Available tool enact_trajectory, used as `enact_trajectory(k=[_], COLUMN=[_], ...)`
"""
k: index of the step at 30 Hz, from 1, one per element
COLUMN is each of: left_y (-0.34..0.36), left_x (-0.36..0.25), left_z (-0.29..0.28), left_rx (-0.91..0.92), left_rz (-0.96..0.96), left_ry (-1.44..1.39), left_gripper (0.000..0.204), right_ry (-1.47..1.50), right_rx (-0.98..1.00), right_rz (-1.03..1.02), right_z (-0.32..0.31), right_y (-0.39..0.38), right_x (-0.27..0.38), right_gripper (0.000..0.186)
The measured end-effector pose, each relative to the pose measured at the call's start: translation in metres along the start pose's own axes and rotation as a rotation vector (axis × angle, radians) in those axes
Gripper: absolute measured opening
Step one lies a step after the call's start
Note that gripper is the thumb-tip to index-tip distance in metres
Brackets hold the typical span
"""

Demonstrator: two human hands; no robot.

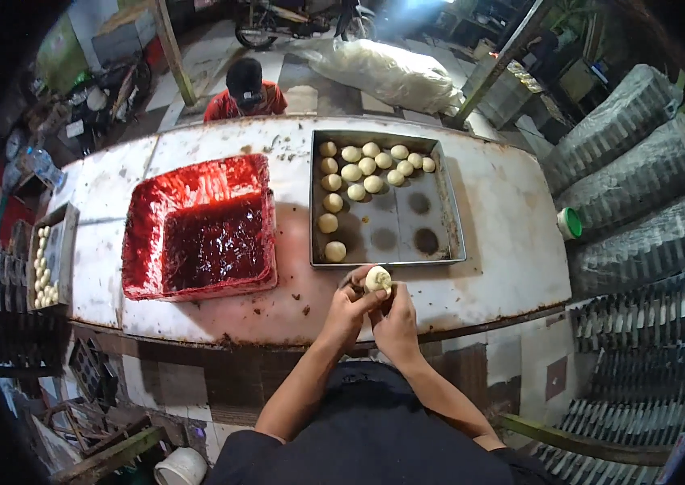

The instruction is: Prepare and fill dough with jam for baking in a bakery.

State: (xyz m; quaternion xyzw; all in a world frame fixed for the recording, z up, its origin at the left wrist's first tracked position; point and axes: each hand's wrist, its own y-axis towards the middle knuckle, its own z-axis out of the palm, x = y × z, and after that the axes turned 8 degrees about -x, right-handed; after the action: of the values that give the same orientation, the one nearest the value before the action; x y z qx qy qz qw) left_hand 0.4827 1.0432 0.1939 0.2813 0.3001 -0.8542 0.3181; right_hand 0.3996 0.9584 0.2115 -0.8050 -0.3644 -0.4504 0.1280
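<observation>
My left hand [352,299] and my right hand [393,319] are together just below the metal tray, fingers closed around a pale dough piece [378,280] with a folded, uneven top. The square metal tray [456,214] holds several round dough balls [372,184] along its back and left side, with dark stains on its bare bottom. Left of it stands a plastic tub [139,212] coated in red, with glossy dark red contents.
The worktop [512,226] carries a smaller tray [66,250] of dough balls at far left. A green-lidded container [569,224] sits at its right, beside wrapped stacks [617,198]. A person in red [221,105] is behind the worktop; motorbikes and a large plastic bundle [391,73] stand beyond.
</observation>
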Motion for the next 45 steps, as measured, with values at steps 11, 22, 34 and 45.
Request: enact_trajectory(k=[11, 22, 34, 45], left_y=[-0.008, -0.049, -0.004, -0.05], left_x=[0.058, 0.055, 0.112, -0.02], left_z=[0.045, 0.053, 0.106, -0.015], left_rx=[-0.201, -0.501, -0.342, -0.246], left_rz=[0.147, 0.378, 0.122, 0.243], left_ry=[0.037, -0.01, 0.304, 0.237], left_gripper=[0.038, 0.043, 0.029, 0.039], right_ry=[0.571, 0.378, 0.294, 0.326], right_rx=[0.25, 0.575, -0.221, -0.164], right_rz=[-0.135, -0.102, -0.397, -0.475], right_z=[-0.023, -0.109, -0.081, 0.003], right_y=[0.018, 0.031, 0.069, 0.015], right_x=[-0.103, -0.192, -0.092, 0.026], right_gripper=[0.052, 0.012, 0.052, 0.078])
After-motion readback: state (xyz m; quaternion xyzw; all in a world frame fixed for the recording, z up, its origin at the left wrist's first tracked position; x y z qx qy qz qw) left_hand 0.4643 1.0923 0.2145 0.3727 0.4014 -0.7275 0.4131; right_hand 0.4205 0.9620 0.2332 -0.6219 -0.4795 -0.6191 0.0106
